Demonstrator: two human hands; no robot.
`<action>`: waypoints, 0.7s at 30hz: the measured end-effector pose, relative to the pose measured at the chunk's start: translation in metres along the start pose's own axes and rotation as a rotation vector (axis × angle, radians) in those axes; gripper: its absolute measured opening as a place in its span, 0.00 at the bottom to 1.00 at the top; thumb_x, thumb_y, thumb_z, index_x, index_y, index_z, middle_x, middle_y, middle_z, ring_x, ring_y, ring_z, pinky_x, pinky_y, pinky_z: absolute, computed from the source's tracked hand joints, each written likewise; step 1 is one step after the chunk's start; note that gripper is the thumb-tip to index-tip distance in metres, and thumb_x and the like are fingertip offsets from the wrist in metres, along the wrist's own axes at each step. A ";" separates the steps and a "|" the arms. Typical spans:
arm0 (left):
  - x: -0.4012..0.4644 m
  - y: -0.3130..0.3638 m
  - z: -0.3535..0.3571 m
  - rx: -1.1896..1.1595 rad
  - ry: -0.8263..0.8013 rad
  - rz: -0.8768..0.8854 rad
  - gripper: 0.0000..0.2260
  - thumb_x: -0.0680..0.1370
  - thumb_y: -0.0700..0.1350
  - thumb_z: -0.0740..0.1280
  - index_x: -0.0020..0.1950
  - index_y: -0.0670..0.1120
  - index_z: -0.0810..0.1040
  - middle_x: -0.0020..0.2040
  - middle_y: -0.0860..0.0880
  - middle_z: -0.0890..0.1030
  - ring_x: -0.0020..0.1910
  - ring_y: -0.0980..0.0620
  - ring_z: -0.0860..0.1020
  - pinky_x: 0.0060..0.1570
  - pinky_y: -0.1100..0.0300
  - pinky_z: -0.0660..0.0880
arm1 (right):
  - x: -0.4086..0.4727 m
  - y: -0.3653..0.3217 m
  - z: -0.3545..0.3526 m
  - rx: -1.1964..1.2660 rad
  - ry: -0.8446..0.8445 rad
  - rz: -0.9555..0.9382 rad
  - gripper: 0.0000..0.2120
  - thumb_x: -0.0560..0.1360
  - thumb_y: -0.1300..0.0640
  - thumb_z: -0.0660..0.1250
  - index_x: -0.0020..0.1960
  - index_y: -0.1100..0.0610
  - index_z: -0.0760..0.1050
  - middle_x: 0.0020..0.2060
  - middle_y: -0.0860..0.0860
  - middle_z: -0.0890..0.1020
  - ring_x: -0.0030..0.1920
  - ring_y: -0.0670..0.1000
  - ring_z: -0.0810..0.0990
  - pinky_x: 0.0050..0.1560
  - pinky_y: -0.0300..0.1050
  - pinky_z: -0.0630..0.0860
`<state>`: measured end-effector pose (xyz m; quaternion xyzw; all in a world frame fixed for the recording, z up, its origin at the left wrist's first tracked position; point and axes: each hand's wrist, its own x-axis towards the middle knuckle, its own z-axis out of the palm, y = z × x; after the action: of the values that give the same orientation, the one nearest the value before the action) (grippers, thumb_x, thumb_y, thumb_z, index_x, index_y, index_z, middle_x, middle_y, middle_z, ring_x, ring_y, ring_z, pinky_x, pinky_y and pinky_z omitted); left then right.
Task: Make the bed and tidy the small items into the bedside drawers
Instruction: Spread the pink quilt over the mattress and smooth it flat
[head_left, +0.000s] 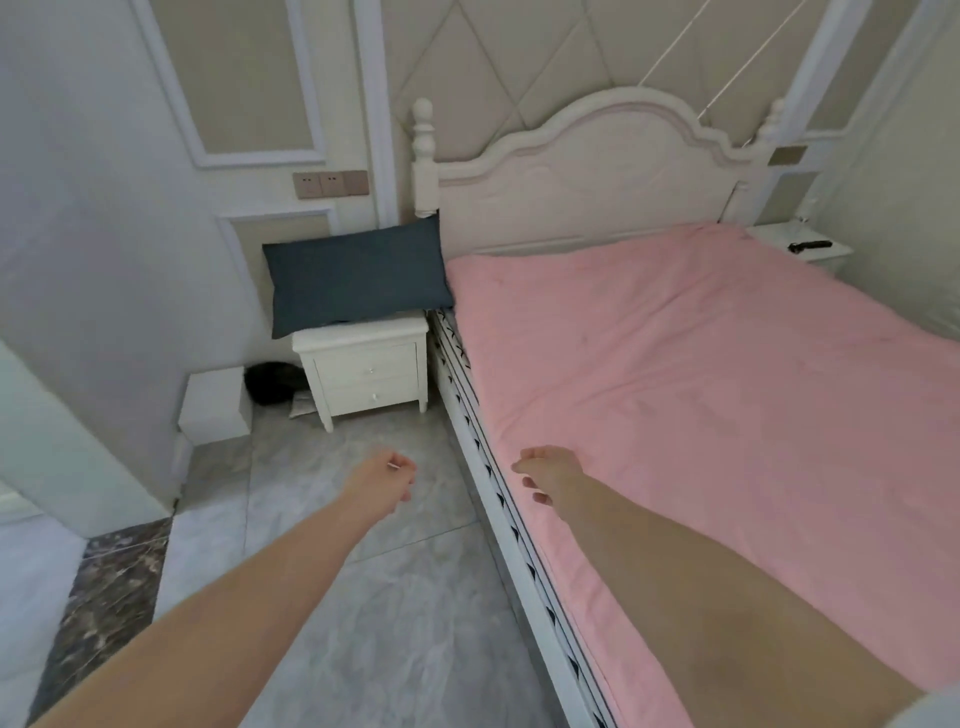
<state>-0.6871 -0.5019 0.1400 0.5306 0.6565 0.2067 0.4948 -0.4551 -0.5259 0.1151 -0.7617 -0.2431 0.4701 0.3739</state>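
Observation:
A pink sheet (701, 395) lies flat over the bed, up to the white headboard (597, 171). A dark blue pillow (356, 275) rests on the white bedside table (363, 374), leaning against the wall; both of the table's drawers are closed. My left hand (382, 483) reaches out over the floor with fingers loosely curled and holds nothing that I can see. My right hand (545, 473) hovers at the near edge of the sheet, fingers loosely curled, gripping nothing.
A second white bedside table (810, 254) stands beyond the bed at the right, with a black object (809, 245) on top. A white box (215, 405) and a dark round thing (272, 384) sit on the grey tiled floor left of the near table.

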 end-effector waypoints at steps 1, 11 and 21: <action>0.017 0.004 -0.010 0.005 -0.011 -0.011 0.06 0.77 0.39 0.63 0.53 0.42 0.77 0.50 0.43 0.81 0.40 0.48 0.79 0.34 0.60 0.71 | 0.008 -0.008 0.005 0.006 0.019 -0.003 0.14 0.69 0.63 0.73 0.55 0.57 0.80 0.43 0.56 0.82 0.41 0.52 0.80 0.39 0.43 0.76; 0.158 0.047 -0.016 0.111 -0.090 -0.011 0.08 0.79 0.42 0.60 0.54 0.43 0.76 0.53 0.41 0.82 0.44 0.46 0.79 0.39 0.58 0.72 | 0.077 -0.063 0.008 0.088 0.193 -0.002 0.10 0.67 0.62 0.76 0.45 0.50 0.80 0.40 0.54 0.82 0.38 0.53 0.78 0.39 0.43 0.76; 0.294 0.139 0.017 0.329 -0.292 0.157 0.14 0.78 0.43 0.62 0.64 0.52 0.75 0.59 0.49 0.78 0.51 0.50 0.78 0.42 0.61 0.73 | 0.223 -0.123 -0.013 0.200 0.209 0.073 0.12 0.69 0.63 0.74 0.51 0.54 0.80 0.40 0.57 0.80 0.36 0.50 0.77 0.35 0.40 0.72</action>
<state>-0.5884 -0.1927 0.1168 0.6778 0.5595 0.0560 0.4737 -0.3475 -0.2953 0.0972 -0.7737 -0.1271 0.4234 0.4537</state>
